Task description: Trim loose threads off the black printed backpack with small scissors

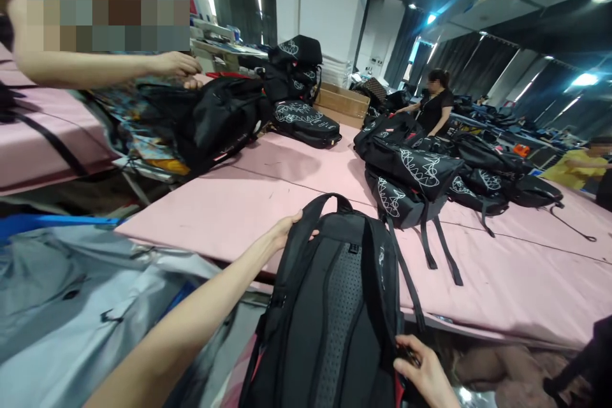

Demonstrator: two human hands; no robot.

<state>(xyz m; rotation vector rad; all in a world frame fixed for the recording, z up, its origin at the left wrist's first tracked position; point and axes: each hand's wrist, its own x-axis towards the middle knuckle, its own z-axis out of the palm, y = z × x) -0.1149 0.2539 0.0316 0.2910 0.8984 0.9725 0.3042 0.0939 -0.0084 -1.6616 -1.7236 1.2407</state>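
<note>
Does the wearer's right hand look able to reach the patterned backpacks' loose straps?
Probably yes: the straps lie on the pink table ahead of the right hand, the way looking free once it leaves the black backpack.

Cardbd box (344, 104) nr wht pillar (325, 13)

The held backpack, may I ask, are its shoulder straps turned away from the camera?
No, the backpack shows its shoulder straps and perforated back panel to the camera.

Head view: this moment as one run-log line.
left hand: holds shoulder strap | right hand: at lower side | black backpack: back panel facing camera
</note>
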